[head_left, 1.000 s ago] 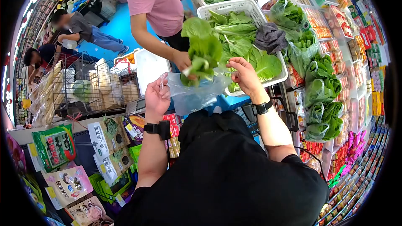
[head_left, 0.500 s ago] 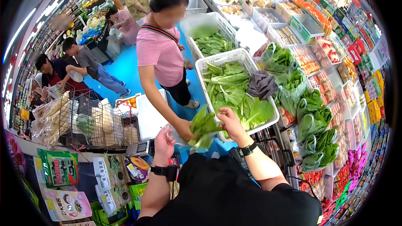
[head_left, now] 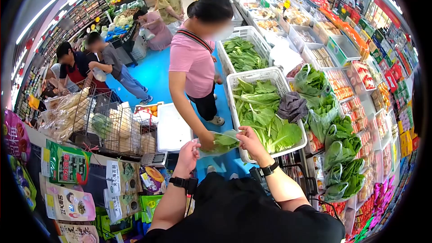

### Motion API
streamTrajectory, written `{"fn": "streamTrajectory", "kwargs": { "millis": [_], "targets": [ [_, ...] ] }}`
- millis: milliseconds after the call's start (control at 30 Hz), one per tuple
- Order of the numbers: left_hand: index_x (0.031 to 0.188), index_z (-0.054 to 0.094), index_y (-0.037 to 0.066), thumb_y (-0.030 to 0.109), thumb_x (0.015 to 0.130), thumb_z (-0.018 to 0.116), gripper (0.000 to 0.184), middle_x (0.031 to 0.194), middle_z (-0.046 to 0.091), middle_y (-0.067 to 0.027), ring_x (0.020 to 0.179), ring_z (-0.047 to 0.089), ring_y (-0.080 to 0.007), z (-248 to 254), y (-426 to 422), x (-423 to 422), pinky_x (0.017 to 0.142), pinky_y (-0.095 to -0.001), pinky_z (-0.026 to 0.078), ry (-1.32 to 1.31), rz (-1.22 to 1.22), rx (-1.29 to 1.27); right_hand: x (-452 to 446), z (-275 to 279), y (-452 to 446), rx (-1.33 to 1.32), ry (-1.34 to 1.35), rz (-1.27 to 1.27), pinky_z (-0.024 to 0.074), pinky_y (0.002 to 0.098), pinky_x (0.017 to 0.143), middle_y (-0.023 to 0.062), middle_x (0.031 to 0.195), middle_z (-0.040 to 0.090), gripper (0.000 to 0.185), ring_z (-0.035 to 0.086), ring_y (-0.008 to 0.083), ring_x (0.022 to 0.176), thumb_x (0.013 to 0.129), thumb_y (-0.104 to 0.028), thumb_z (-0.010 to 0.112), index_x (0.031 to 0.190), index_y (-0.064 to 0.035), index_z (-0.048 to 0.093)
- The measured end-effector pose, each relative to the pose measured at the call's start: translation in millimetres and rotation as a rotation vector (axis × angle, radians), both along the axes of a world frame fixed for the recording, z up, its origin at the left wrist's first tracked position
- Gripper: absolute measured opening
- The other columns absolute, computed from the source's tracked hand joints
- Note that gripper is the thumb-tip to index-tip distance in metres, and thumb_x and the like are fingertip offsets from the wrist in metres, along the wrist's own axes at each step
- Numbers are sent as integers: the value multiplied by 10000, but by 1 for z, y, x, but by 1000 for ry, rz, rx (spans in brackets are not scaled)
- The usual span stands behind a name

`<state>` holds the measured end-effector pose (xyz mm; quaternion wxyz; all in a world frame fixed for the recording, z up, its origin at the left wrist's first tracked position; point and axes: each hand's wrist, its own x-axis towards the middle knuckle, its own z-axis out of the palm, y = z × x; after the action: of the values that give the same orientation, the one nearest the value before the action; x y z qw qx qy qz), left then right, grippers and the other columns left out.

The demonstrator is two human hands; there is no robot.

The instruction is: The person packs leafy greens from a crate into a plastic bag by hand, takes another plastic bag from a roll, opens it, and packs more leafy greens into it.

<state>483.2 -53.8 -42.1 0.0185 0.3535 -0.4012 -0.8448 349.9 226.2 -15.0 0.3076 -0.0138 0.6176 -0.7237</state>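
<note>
A clear plastic bag [head_left: 208,152] is stretched between my two hands. My left hand [head_left: 189,154] pinches its left edge, and my right hand [head_left: 250,141] grips its right edge. Leafy greens [head_left: 225,142] are inside the bag. Another person's hand [head_left: 207,141] reaches into the bag opening, touching the greens. That person, in a pink shirt [head_left: 194,60], stands across from me. Just beyond my right hand is a white crate [head_left: 230,91] of loose leafy greens, with a grey cloth [head_left: 292,107] on its right side.
Another crate of greens [head_left: 245,54] stands behind. Bagged greens [head_left: 343,155] line the right side. At left are a wire basket [head_left: 105,130], a white tray [head_left: 173,126] and snack packets [head_left: 69,164]. Several people stand farther back.
The other person's hand has brought the greens down into the bag; they were above it a second ago. The view has tilted up, showing more of the shop. My hands still hold the bag.
</note>
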Motion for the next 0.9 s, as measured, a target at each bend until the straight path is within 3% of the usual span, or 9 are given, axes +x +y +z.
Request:
{"fn": "streamTrajectory", "kwargs": {
  "millis": [167,467,533,567,900],
  "targets": [
    [1264,701,64,256,1061,694,280,990,693,-39,677,562,-76,6,-4,1,591,-243,450,63,-15,6,-3,1,-4,32,76,12,519,289,763,27,1064,600,454,590,120,839,1012,-135,725,1411,11,565],
    [1305,674,43,244,1092,638,296,1021,709,-49,718,609,-99,12,5,-8,629,-260,492,73,-106,-25,-10,12,4,57,70,-3,511,269,717,15,1083,651,380,616,104,823,1005,-131,734,1347,-20,612],
    [1298,680,45,258,1093,643,298,1020,707,-54,746,619,-110,12,7,-7,657,-276,507,61,-84,-6,-8,17,5,65,52,2,506,267,728,15,1087,659,400,619,108,829,1005,-135,733,1367,-32,599],
    [1312,677,48,246,1086,616,307,1064,692,-54,816,630,-138,11,7,-7,732,-299,535,77,-100,-13,-8,16,5,66,50,-15,503,268,733,13,1084,660,412,620,111,832,1006,-141,734,1377,-36,590],
    [1268,684,54,312,1100,651,310,1033,707,-58,835,645,-144,20,19,-17,794,-304,550,96,-102,-109,-10,11,13,92,113,-26,510,293,765,12,1170,645,446,655,124,906,1004,-163,738,1407,-81,565]
  ]
}}
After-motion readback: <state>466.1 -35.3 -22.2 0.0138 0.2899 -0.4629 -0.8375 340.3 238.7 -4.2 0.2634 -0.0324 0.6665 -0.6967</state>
